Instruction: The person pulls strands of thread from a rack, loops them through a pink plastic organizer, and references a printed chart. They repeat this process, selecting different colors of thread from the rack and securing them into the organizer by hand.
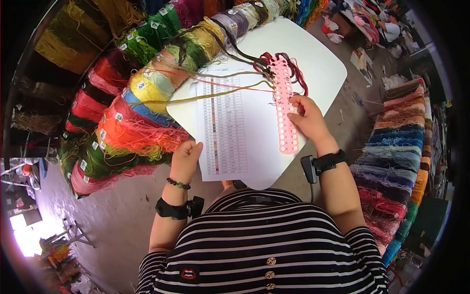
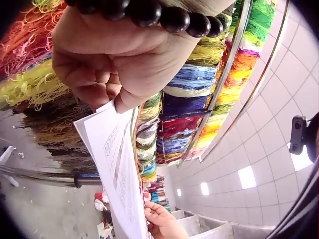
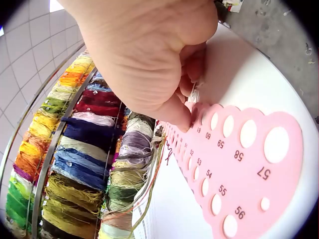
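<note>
My left hand (image 1: 185, 159) pinches the lower left edge of printed paper sheets (image 1: 259, 161), which carry a table with a column of colour swatches. In the left wrist view, thumb and fingers close on the corner of the paper (image 2: 94, 132). My right hand (image 1: 311, 117) grips the right side of a long pink thread card (image 1: 286, 122) with rows of holes. Numbers printed beside the holes show on the card (image 3: 254, 184) in the right wrist view. Dark red and black floss (image 1: 296, 73) is looped through its far end. Olive and pink strands (image 1: 205, 96) run left from the card across the paper.
A white tabletop (image 1: 318, 54) lies under paper and card. Thick bundles of coloured thread (image 1: 147, 85) hang on rails along the left and overlap the table's edge. Another rack of thread skeins (image 1: 391, 147) stands at the right. Cluttered goods (image 1: 362, 24) fill the far right.
</note>
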Demonstrator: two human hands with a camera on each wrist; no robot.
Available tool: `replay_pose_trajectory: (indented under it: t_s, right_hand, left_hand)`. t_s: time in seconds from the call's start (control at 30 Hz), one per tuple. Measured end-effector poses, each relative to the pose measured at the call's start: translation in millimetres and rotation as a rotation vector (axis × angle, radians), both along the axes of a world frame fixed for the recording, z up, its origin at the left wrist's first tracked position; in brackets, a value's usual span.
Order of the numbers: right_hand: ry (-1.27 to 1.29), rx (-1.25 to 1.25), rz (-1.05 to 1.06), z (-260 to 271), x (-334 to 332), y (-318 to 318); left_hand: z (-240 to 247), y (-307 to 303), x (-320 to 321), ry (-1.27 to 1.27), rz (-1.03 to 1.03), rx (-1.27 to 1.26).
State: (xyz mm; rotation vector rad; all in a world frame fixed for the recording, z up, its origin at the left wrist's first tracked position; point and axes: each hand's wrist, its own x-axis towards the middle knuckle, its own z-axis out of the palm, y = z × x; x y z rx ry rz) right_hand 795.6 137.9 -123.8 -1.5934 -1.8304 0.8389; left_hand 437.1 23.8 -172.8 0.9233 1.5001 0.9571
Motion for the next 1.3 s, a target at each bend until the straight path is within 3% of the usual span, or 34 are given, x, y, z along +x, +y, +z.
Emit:
replay_pose_trajectory:
  t_s: [1.07,1.3]
  right_hand:
    - [-0.025,0.012,-0.005,0,0,-1]
    - [-0.129,0.052,0.093,2,9,6]
  left_hand:
    - [1,-4,6,-0.019,0.060,-0.007]
    - [19,-5,-10,0.253,0.062,0.069]
